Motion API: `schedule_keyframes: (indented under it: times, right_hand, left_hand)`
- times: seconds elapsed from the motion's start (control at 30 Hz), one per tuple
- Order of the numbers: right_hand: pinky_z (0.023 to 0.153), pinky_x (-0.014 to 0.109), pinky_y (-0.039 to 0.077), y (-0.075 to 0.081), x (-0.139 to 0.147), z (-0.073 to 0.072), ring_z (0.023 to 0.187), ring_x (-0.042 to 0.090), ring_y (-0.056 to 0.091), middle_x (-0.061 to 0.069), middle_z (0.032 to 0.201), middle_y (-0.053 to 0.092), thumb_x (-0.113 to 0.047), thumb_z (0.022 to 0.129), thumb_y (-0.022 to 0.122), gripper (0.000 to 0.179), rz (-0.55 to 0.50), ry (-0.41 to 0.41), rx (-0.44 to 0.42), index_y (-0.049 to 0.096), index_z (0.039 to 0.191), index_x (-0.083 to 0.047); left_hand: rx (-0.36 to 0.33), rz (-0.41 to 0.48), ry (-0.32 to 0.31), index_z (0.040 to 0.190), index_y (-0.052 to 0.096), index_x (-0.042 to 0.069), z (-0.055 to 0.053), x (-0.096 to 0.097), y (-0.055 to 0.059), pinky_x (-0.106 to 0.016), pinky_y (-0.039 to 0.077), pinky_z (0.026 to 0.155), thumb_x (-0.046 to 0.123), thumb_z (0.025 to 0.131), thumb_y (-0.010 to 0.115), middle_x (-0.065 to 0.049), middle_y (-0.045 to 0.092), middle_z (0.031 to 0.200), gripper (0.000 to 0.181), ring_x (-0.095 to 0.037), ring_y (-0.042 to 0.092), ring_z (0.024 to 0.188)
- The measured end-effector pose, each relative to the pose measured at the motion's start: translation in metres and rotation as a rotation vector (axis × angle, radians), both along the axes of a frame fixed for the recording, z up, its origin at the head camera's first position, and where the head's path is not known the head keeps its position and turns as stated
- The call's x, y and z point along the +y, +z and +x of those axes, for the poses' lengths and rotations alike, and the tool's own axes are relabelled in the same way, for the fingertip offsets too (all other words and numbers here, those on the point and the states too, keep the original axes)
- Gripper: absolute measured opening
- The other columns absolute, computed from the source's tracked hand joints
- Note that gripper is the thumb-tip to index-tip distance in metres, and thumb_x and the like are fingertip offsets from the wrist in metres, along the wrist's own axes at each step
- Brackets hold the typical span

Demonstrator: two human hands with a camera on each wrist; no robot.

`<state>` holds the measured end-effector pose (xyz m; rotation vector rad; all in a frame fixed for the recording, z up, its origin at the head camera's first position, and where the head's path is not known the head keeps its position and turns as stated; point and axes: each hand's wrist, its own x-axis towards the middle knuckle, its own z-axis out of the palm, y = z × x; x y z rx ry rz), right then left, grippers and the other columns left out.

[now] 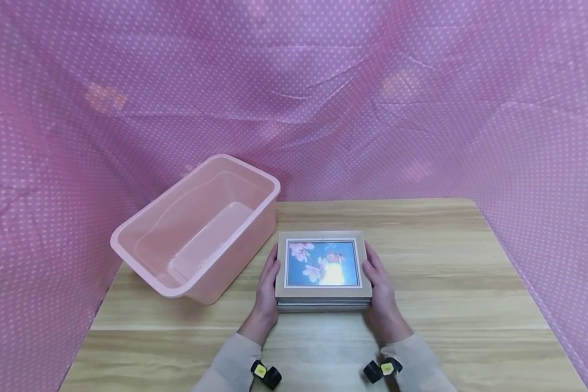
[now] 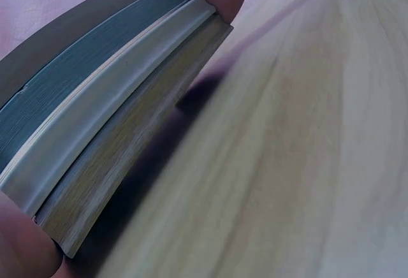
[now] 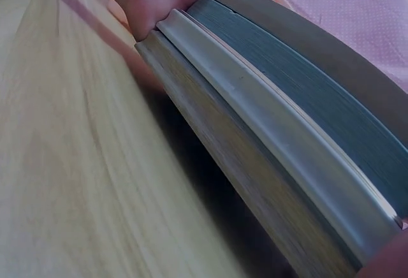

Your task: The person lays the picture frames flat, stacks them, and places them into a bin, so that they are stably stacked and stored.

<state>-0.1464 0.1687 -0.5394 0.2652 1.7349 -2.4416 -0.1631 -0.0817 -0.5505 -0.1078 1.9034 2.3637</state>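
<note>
A stack of several picture frames point(image 1: 323, 294) is gripped between my two hands near the middle of the table. The top picture frame point(image 1: 280, 267) has a beige border around a picture of pink blossoms on blue, with glare on its glass. My left hand point(image 1: 266, 294) holds the stack's left side, and my right hand point(image 1: 383, 294) holds the right side. In the left wrist view the layered edges show a teal frame point(image 2: 95, 55), a silver frame point(image 2: 108, 96) and a wood-brown frame point(image 2: 137, 138). Dark shadow lies under the bottom frame in both wrist views.
A pink plastic tub point(image 1: 245, 245) stands on the left of the wood-grain table point(image 1: 446, 283), set at an angle, with nothing visible inside. Pink dotted cloth point(image 1: 323, 109) hangs behind and at both sides of the table.
</note>
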Motion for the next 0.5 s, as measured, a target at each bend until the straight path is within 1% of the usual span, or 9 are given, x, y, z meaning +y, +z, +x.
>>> schedule_keyframes:
  times: [0.17,0.23,0.37,0.43,0.5]
  right_hand:
    - [0.141,0.045,0.004,0.008,-0.001,0.002,0.169,0.012,0.006,-0.016,0.182,0.016,-0.040,0.116,0.035,0.059,-0.057,0.002,0.022,0.021,0.173,-0.037]
    - [0.141,0.045,0.003,0.011,-0.001,0.002,0.169,0.013,0.005,-0.015,0.182,0.015,-0.038,0.116,0.034,0.058,-0.052,0.000,0.039,0.021,0.173,-0.037]
    - [0.140,0.050,0.006,0.018,-0.001,0.004,0.170,0.019,0.007,-0.011,0.183,0.011,-0.034,0.116,0.034,0.059,0.008,-0.004,0.075,0.019,0.172,-0.041]
    - [0.139,0.056,0.007,0.021,-0.001,0.004,0.170,0.024,0.008,-0.007,0.184,0.010,-0.032,0.116,0.034,0.059,0.056,-0.008,0.099,0.018,0.172,-0.042]
    - [0.138,0.059,0.007,0.025,0.000,0.005,0.170,0.026,0.008,-0.007,0.184,0.011,-0.032,0.116,0.035,0.059,0.107,-0.011,0.114,0.019,0.172,-0.043]
  left_hand:
    - [0.002,0.014,-0.002,0.174,0.023,0.020,0.000,0.000,0.007,-0.055,0.001,0.139,0.035,0.114,0.034,0.000,0.017,0.183,0.062,-0.025,0.005,0.170]
    - [0.008,0.018,-0.005,0.174,0.022,0.019,0.000,0.000,0.009,-0.055,0.001,0.139,0.035,0.114,0.033,0.001,0.016,0.183,0.063,-0.025,0.005,0.170]
    - [0.020,0.019,-0.009,0.174,0.020,0.021,0.001,-0.001,0.015,-0.057,-0.001,0.139,0.037,0.114,0.034,0.001,0.014,0.184,0.064,-0.025,0.003,0.171]
    - [0.030,0.017,-0.012,0.174,0.020,0.024,0.002,-0.002,0.018,-0.058,-0.002,0.138,0.038,0.114,0.034,0.001,0.012,0.184,0.064,-0.025,0.002,0.171]
    - [0.048,0.017,-0.018,0.174,0.021,0.028,0.002,-0.002,0.022,-0.058,-0.002,0.138,0.037,0.114,0.035,0.001,0.011,0.184,0.063,-0.025,0.002,0.171]
